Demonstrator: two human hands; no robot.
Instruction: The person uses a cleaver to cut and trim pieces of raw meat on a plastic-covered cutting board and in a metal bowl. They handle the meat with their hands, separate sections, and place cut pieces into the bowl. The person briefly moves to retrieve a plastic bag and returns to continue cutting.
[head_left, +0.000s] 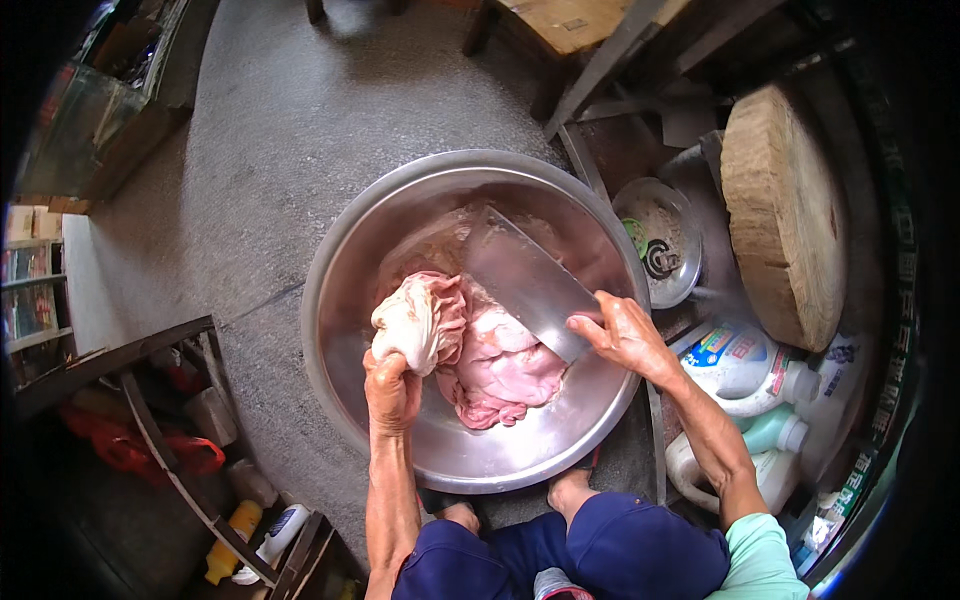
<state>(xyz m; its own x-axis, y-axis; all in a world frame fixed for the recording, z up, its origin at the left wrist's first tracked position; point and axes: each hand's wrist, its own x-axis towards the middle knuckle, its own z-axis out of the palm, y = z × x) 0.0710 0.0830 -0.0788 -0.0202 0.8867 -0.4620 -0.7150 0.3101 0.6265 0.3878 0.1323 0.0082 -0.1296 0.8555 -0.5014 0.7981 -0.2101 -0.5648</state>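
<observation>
A wide steel basin [345,400] stands on the floor in front of my knees. Several folded pieces of pink, wet meat that look like animal stomach [505,365] lie at its bottom. My left hand [392,388] is closed round the lower end of a pale, wrinkled stomach piece [420,318], raised above the rest at the basin's left. In my right hand [625,338] is a cleaver [530,285]; its broad blade slants over the meat toward the upper left. The handle is mostly hidden inside my fingers.
A thick round wooden chopping block [780,215] leans at the right, above several detergent jugs [735,365]. Beside the basin's right rim sits a clear bowl [675,225] with small items. A wooden stool [570,20] stands at the back. Shelving [170,430] with bottles borders the left.
</observation>
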